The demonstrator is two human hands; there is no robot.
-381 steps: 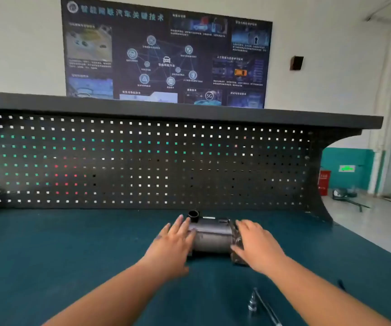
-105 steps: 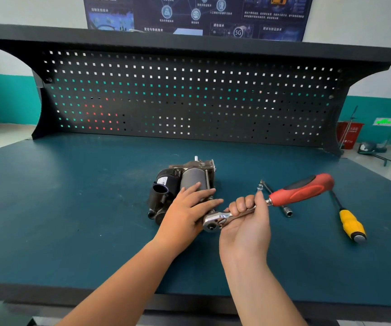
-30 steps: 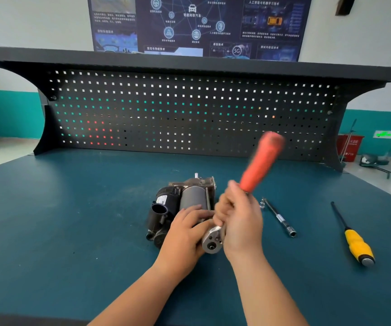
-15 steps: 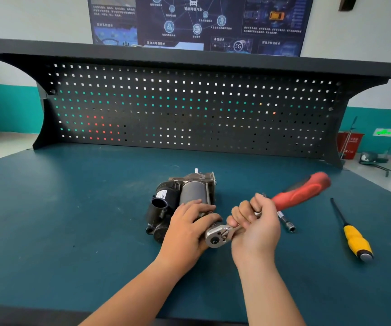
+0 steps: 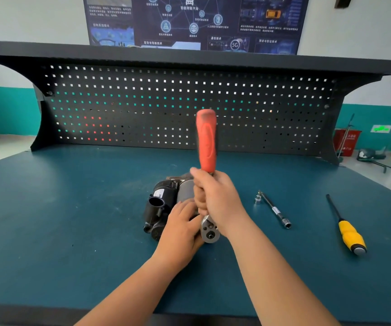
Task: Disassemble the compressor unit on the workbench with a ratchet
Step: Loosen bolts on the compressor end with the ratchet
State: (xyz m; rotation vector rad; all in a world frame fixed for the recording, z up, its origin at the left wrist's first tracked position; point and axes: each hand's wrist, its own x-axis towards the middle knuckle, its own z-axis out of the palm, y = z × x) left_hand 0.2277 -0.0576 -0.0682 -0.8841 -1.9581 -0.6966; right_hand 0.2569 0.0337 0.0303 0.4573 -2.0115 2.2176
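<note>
The compressor sits mid tabletop. My left hand presses on its body, fingers laid flat, to stop it twisting. My right hand has fingers clamped round the ratchet shank, red handle upright for leverage, head at the near end, probably on a bolt.

I see a dark teal tabletop, a black pegboard gridded with small square holes, an orange-red-handled ratchet with silver head, a yellow-handled screwdriver, and the black-and-grey compressor unit.
</note>
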